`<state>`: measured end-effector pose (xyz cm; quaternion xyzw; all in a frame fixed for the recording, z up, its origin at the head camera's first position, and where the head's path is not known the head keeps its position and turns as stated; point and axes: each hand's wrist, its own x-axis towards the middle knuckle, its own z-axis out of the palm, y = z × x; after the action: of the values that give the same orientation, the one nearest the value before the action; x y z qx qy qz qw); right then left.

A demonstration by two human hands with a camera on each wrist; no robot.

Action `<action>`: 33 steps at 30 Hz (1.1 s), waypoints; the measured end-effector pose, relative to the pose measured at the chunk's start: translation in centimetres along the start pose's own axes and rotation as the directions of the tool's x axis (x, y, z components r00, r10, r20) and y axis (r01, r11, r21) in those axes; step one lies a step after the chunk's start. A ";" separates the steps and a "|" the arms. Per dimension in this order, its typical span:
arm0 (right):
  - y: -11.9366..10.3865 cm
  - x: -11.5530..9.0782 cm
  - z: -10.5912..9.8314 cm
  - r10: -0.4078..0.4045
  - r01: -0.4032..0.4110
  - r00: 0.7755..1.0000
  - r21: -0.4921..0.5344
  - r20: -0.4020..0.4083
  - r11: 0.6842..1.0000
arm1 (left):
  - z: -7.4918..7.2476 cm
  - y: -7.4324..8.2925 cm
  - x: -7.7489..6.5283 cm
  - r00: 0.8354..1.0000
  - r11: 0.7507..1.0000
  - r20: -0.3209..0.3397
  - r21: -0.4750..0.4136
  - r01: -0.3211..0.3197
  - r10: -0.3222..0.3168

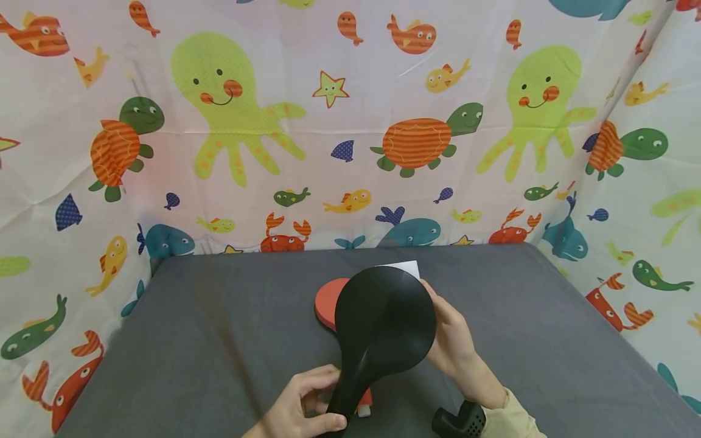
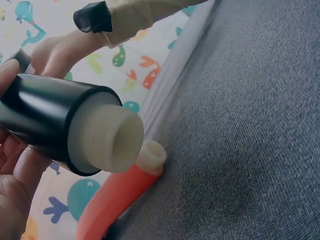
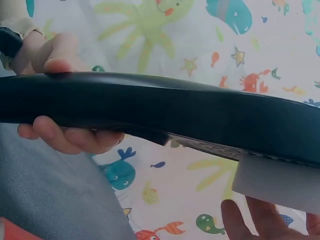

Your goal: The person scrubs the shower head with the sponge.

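Observation:
A black handheld shower head (image 1: 386, 316) is held up above the grey table, its smooth back towards the head camera. My left hand (image 1: 306, 401) grips its handle, which ends in a white hollow connector (image 2: 114, 140) in the left wrist view. Behind the head, my right hand (image 1: 457, 340) holds a white block, perhaps a sponge (image 3: 280, 181), against the perforated face; the fingertips lie beneath the block. Below, a red shower head (image 1: 327, 301) rests on the table, partly hidden by the black one. Its white connector end (image 2: 151, 155) shows in the left wrist view.
The grey cloth-covered table (image 1: 219, 316) extends around the hands. A white curtain (image 1: 306, 146) printed with sea animals hangs along its back and sides. A black camera device (image 1: 460, 420) is worn on the right wrist.

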<state>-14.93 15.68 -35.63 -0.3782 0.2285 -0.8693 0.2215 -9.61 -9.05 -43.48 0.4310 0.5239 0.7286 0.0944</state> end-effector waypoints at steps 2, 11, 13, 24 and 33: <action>-0.2 -0.1 0.2 -0.012 0.008 0.998 -0.066 -0.058 0.998 | 0.0 0.1 0.0 1.000 1.000 -0.003 0.009 -0.008 0.008; -1.4 -1.2 0.9 -0.199 -0.245 0.861 -0.724 -0.468 0.645 | -0.5 0.7 0.2 0.996 0.994 -0.054 0.095 -0.060 0.066; -1.5 -1.3 1.0 -0.227 -0.272 0.848 -0.760 -0.479 0.590 | -0.7 0.9 0.2 0.996 0.990 -0.063 0.130 -0.049 0.057; -2.2 0.2 1.9 -0.366 -0.279 0.819 -0.863 -0.443 0.421 | -1.5 1.3 -0.2 0.996 0.932 -0.075 0.356 0.071 -0.047; -0.7 -1.4 0.8 -0.342 -0.352 0.812 -0.865 -0.472 0.358 | -1.6 1.0 -0.2 0.973 0.902 -0.213 0.431 0.015 0.085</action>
<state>-13.67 16.82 -35.52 -0.1480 0.7362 -0.6508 -0.1120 -10.34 -10.68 -42.85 0.3647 0.6710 0.6411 -0.0762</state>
